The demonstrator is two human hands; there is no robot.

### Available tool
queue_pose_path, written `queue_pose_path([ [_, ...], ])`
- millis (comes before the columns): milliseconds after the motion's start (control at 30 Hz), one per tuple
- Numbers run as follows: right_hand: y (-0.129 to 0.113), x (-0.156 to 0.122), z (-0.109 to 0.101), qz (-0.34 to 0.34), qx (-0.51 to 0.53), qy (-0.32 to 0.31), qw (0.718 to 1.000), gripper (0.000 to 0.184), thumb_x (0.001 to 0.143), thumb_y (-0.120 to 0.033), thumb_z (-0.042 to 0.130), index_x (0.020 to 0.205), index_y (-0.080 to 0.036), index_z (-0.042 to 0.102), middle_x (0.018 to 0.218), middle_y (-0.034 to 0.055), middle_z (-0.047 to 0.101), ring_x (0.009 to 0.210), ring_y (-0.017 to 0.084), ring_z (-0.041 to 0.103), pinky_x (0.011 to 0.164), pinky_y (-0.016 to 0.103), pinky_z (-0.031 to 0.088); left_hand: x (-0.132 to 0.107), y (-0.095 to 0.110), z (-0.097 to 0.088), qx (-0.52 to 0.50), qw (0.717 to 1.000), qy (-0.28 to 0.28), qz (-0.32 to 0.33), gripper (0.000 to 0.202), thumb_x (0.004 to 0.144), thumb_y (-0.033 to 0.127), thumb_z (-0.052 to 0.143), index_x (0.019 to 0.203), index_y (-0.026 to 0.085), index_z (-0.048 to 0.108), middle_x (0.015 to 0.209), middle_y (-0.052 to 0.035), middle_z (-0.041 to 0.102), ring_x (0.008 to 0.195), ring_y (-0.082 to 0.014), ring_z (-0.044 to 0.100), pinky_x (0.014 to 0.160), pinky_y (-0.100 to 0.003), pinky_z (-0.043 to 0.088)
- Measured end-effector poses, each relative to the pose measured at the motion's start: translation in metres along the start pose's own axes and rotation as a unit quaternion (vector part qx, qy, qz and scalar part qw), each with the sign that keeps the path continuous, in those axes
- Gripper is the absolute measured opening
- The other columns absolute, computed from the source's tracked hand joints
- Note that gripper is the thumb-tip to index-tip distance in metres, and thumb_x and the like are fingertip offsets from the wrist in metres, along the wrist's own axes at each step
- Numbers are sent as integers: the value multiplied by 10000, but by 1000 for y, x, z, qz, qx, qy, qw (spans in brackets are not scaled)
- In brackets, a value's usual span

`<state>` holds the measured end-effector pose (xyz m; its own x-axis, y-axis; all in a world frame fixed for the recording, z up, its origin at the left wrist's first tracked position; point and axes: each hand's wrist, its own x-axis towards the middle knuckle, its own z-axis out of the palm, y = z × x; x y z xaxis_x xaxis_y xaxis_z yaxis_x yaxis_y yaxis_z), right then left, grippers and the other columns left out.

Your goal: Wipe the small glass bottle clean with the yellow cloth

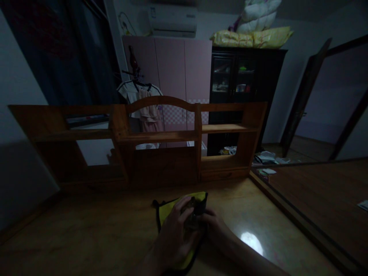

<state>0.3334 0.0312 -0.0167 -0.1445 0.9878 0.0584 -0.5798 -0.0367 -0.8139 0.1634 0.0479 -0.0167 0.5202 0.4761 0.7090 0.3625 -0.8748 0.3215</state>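
Observation:
Both hands meet low in the middle of the head view, over a yellow cloth (168,210) with a black border spread on the wooden desktop (109,226). My left hand (175,228) curls around a small dark, glassy-looking object (192,221); its kind is hard to make out in the dim light. From the right, my right hand (217,230) brings its bent fingers against the same object, closed at its side. What those fingertips grip is hidden in shadow. Part of the cloth shows below the left hand, and the rest lies under the hands.
A wooden shelf unit (161,136) stands along the desktop's far edge. Behind it are a pink wardrobe (170,69), a black cabinet (247,76) and hanging clothes (143,101). A raised wooden rim (287,212) borders the desktop's right side. A wall is at left.

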Motion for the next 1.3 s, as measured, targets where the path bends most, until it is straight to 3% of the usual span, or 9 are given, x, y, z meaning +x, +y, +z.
queue_pose_path([
  [133,-3,0,-1,31,33,-15,999,341,605,-144,688,940,-114,739,952,89,728,885,246,647,851,323,471,-1,-2,0,6,999,33,6,607,845,122,588,1347,268,280,1488,-128,256,1395,-322,288,1068,-558,405],
  [267,-5,0,-4,26,31,-22,999,382,624,-141,685,1004,-123,721,1033,91,711,1009,274,621,914,349,451,-1,-5,2,24,998,51,10,637,838,109,591,1373,283,292,1475,-125,252,1380,-323,313,1048,-534,431],
  [433,-10,-1,-4,15,22,-32,999,392,645,-118,664,1035,-138,707,1053,87,706,1065,293,604,965,386,420,0,-10,6,15,994,86,-64,752,841,333,681,1433,210,234,1384,-171,371,1300,-326,415,1029,-532,446],
  [600,-12,0,-7,10,28,-43,999,379,677,-94,658,1050,-145,703,1085,84,701,1096,294,591,1009,406,392,1,-15,4,-15,990,55,-129,800,828,375,700,1453,210,229,1469,-148,343,1361,-320,355,1094,-533,372],
  [767,-7,4,-12,26,54,-69,996,455,685,-68,683,1135,-136,670,1178,93,669,1146,280,568,1014,375,395,0,-18,4,-57,983,35,-174,805,774,339,759,1418,248,284,1421,-119,414,1313,-304,428,1078,-518,400],
  [900,-7,3,-10,29,55,-66,996,455,678,-50,679,1125,-136,672,1155,90,676,1111,272,586,989,367,408,0,-20,6,-40,990,26,-129,809,770,412,766,1408,238,300,1399,-122,436,1308,-299,430,1083,-512,398],
  [1067,-5,2,-11,24,40,-72,996,443,683,-26,671,1106,-157,676,1104,67,687,1083,262,595,975,367,411,-1,-25,6,9,1000,12,-26,790,806,452,723,1424,209,295,1391,-134,457,1295,-290,449,1056,-480,439],
  [1167,-2,1,-13,19,24,-77,997,442,687,-29,666,1110,-155,672,1083,65,689,1069,260,597,963,364,419,-1,-25,6,43,998,15,38,750,826,402,709,1422,177,313,1385,-147,462,1294,-288,448,1046,-469,449],
  [1300,1,-1,-10,16,-6,-65,998,441,729,-90,675,1160,-179,646,1158,61,662,1120,254,567,998,367,398,0,-18,3,76,995,16,68,635,863,220,636,1417,146,334,1390,-153,458,1309,-279,427,1056,-474,436],
])
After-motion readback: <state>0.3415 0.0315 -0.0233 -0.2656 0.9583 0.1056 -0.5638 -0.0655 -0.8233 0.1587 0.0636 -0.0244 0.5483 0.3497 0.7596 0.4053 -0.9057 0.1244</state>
